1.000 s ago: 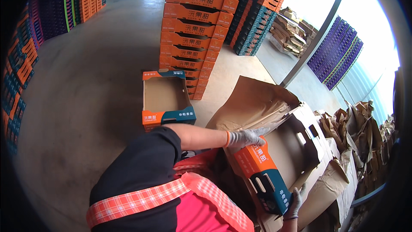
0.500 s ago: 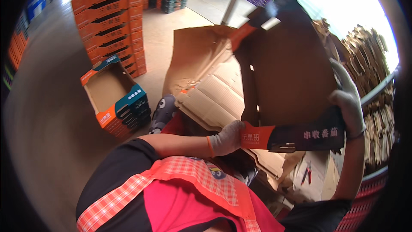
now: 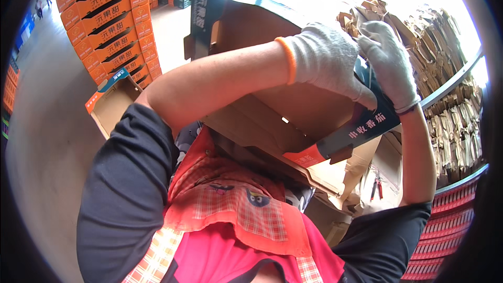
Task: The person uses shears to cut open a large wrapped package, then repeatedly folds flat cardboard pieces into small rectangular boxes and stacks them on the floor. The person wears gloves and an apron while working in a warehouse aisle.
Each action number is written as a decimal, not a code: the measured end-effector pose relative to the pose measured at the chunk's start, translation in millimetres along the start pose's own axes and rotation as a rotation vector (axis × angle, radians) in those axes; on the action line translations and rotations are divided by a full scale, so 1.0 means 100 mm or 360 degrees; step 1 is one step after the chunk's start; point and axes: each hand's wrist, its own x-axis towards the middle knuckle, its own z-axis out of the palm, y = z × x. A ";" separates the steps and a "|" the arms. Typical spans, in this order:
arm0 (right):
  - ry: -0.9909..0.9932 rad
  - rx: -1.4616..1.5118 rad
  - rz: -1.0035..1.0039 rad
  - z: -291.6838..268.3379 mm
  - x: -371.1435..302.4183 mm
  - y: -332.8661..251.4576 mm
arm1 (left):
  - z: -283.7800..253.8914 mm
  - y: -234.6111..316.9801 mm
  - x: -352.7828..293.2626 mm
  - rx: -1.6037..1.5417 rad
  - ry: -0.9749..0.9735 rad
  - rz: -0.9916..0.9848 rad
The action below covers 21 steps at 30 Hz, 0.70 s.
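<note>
While half a second ago the cardboard box (image 3: pixel 293 99) hung at arm's length, it now sits against the chest, left hand (image 3: pixel 325 60) and right hand (image 3: pixel 387 63) both gripping its far edge; folding looks underway.

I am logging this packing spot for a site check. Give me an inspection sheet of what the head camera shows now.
Surface: grey concrete floor.
Job's things: brown cardboard box with blue and orange print, held up tilted at chest height.
Clutter: open finished box on the floor; red-handled pliers on flat cardboard.
Grippers: left hand and right hand, white-gloved, both gripping the box's upper edge.
Cables: nothing seen.
Surroundings: stacked orange cartons; piled flattened cardboard; red crates.
</note>
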 end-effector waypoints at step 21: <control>-0.0696 0.0070 0.0334 0.09 0.20 0.35 | 0.29 -0.17 -0.04 -0.0092 0.0470 0.0354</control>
